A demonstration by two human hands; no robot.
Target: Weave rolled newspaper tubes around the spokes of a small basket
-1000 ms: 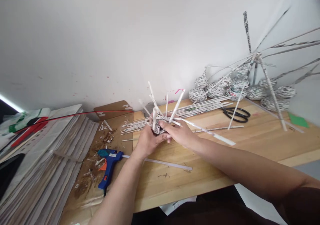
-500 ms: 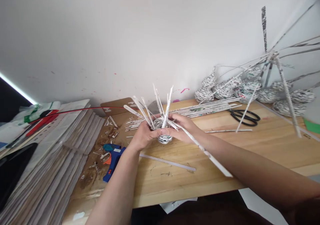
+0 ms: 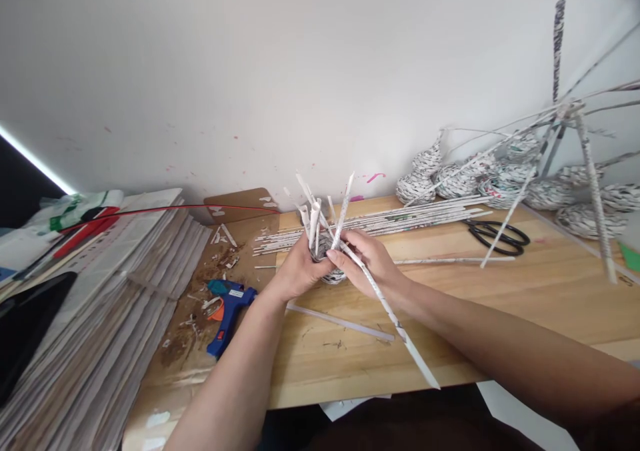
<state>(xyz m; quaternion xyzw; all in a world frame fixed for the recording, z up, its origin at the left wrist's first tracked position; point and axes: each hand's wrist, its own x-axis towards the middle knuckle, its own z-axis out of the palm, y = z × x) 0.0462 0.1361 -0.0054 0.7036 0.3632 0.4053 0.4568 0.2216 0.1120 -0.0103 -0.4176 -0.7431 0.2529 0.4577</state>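
A wooden table (image 3: 320, 371) spreads beneath the woven paper basket (image 3: 334, 277), its front edge on the basket's near side with a stretch of wood between. Well left of the basket lies a newspaper stack (image 3: 135, 317), its small reddish print too fine to read; behind and right, woven paper gourds (image 3: 460, 181) sit by the wall. A bundle of paper tubes (image 3: 410, 219) runs behind the basket, and a long strip (image 3: 390, 312) slants from its rim toward the front edge. The left hand (image 3: 299, 269) curls around the basket's left side; the right hand (image 3: 363, 259) grips its right rim and seems to pinch the strip's base. Scissors (image 3: 506, 239) lie right of the basket, a blue glue gun (image 3: 233, 314) left, its white label (image 3: 236, 293) unreadable, and a glue stick (image 3: 345, 323) just in front.
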